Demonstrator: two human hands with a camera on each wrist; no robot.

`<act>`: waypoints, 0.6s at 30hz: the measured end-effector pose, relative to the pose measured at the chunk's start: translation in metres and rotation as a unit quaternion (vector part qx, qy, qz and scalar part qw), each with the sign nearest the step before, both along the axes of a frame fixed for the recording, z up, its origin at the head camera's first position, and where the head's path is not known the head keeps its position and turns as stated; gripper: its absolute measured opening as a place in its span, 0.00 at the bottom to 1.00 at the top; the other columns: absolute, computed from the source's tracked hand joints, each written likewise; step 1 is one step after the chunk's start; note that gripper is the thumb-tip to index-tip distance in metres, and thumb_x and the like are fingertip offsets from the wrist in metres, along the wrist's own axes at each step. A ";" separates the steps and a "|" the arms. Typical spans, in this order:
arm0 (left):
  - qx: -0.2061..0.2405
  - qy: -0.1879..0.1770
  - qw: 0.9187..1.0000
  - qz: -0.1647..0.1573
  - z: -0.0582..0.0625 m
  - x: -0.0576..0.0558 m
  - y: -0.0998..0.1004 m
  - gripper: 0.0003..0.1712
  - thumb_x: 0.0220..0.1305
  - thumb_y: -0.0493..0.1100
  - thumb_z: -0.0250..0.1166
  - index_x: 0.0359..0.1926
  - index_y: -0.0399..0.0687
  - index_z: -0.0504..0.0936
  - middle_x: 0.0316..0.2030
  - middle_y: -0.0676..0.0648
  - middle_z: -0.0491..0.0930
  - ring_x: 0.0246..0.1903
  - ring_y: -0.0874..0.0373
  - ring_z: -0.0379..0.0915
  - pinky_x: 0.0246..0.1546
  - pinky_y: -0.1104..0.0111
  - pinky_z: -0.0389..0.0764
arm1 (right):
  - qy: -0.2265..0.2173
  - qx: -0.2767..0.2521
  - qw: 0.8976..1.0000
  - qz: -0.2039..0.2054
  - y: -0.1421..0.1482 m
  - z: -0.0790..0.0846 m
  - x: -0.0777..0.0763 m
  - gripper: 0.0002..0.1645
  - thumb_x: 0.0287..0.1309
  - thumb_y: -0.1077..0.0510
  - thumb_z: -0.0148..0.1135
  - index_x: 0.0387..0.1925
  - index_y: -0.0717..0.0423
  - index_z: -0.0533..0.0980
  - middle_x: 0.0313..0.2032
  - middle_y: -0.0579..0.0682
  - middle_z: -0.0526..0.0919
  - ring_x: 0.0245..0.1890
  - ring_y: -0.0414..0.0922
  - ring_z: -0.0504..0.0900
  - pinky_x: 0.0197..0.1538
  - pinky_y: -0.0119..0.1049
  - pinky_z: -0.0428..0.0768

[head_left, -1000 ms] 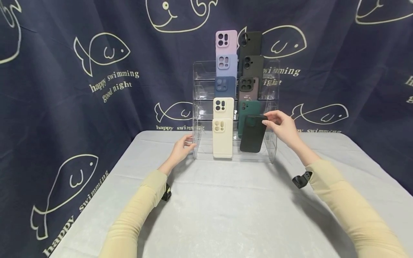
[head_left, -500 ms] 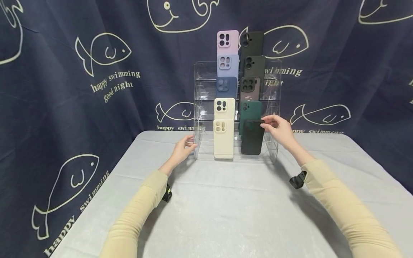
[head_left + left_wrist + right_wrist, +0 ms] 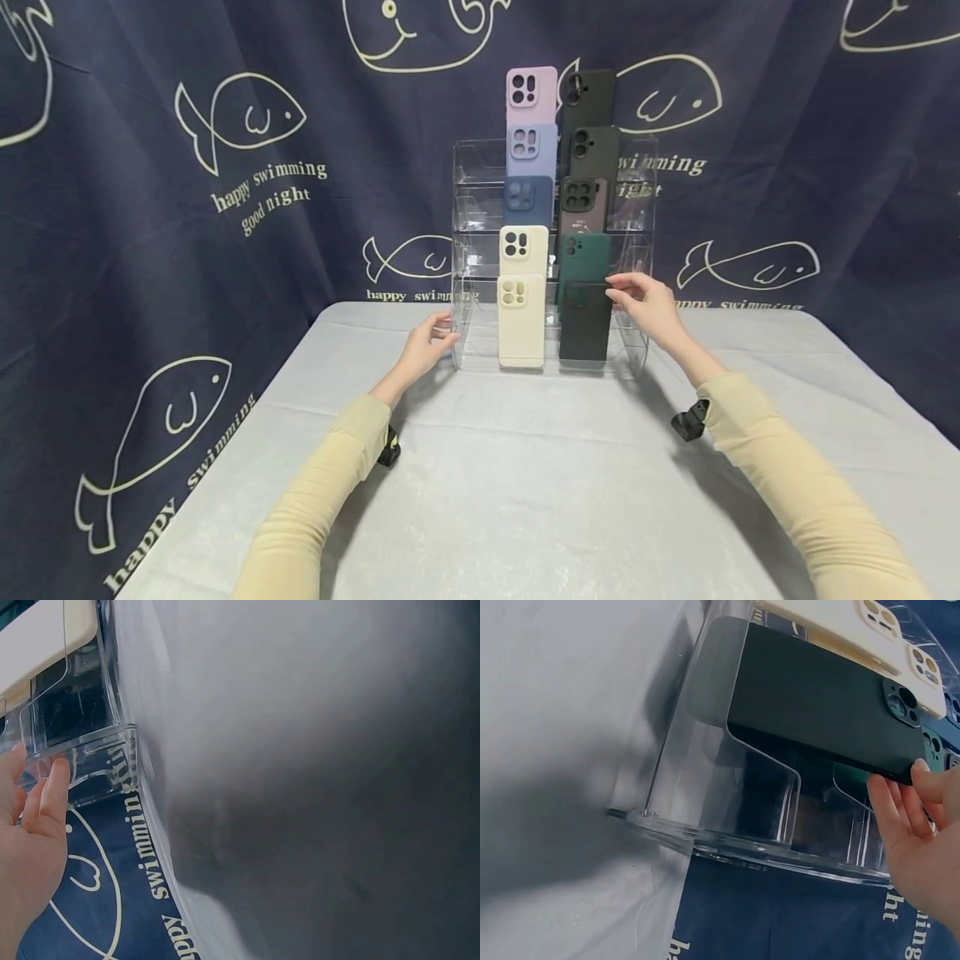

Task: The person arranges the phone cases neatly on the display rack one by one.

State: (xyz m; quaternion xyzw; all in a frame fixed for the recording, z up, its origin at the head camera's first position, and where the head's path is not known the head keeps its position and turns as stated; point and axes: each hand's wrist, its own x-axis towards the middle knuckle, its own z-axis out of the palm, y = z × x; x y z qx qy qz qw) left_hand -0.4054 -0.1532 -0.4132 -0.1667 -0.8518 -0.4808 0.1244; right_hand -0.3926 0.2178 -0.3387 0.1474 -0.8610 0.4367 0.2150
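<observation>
In the head view, a clear tiered display rack [image 3: 477,333] holds phone cases in two columns. My right hand [image 3: 651,310] pinches the upper right corner of a black phone case [image 3: 584,329] standing in the lowest tier. The right wrist view shows the case's lower end behind the clear front lip, with my thumb and fingers [image 3: 889,806] at its camera end. Just behind it stands a green phone case [image 3: 587,254]. My left hand [image 3: 424,348] touches the rack's left side with extended fingers [image 3: 54,791].
Left of the black case stands a cream phone case [image 3: 521,329], with another cream one [image 3: 523,250] behind. Dark blue [image 3: 528,198], light blue [image 3: 534,150] and lilac cases [image 3: 531,90] rise above; more dark cases [image 3: 594,154] fill the right column. A grey cloth [image 3: 525,467] covers the table.
My right hand has moved down and slightly left, lowering the black case into the lowest tier; it went from tilted to nearly upright. My left hand has stayed at the rack's side.
</observation>
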 end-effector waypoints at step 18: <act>-0.002 -0.016 1.000 0.003 0.000 -0.001 0.001 0.29 0.63 0.42 0.62 0.63 0.38 0.66 0.53 0.35 0.76 0.50 0.43 0.76 0.50 0.59 0.81 | 0.074 0.023 0.997 -0.014 0.011 -0.007 0.010 0.12 0.57 0.56 0.65 0.40 0.59 0.81 0.32 0.53 0.85 0.24 0.22 0.73 0.25 0.17 0.70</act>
